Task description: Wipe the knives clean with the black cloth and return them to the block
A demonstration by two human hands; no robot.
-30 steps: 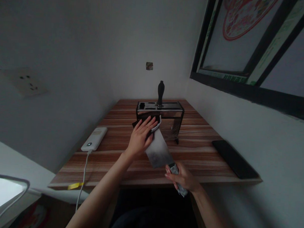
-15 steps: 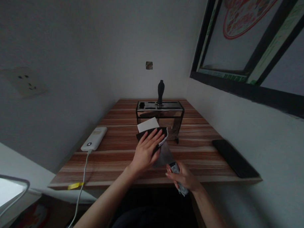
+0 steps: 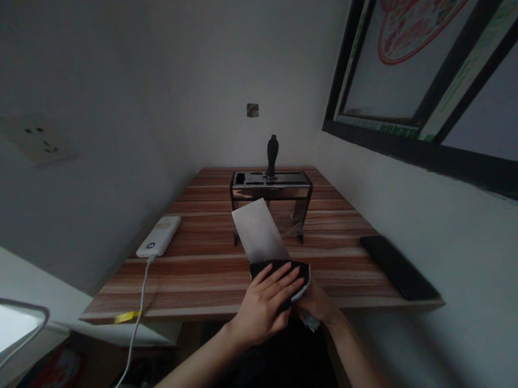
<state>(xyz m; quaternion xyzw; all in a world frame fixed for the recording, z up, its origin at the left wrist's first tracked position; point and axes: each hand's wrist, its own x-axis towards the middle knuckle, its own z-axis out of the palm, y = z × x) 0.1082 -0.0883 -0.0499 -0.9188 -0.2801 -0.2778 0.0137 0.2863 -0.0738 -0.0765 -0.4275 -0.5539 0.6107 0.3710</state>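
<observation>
A wide-bladed cleaver [image 3: 260, 231] held between two bare hands above the near edge of a wood-grain table [image 3: 189, 237]. The left hand [image 3: 267, 303] has hold of a dark cloth [image 3: 256, 268] with a whitish edge; its fingers are nearly straight, set close together and laid slantwise over the cloth, which covers the near end of the blade. The right hand [image 3: 318, 303], just beside and partly behind the cloth, is closed around the cleaver's handle [image 3: 310, 321]; its fingers are largely hidden, and the handle's pale end protrudes below it. The bare blade extends from the cloth, forward of the hands and leaning to the left.

Straight ahead of the hands stands a metal-topped knife rack [image 3: 280, 191], from which a black handle [image 3: 273, 155] rises upright. The blade's far corner overlaps the rack in this view; whether they touch cannot be told. Well to the left of the left hand lies a white power bank [image 3: 160, 236], its cable [image 3: 141, 303] running over the table edge past a yellow strip [image 3: 126, 317]. Well to the right of the right hand lies a flat black object [image 3: 398, 267], near the wall.
</observation>
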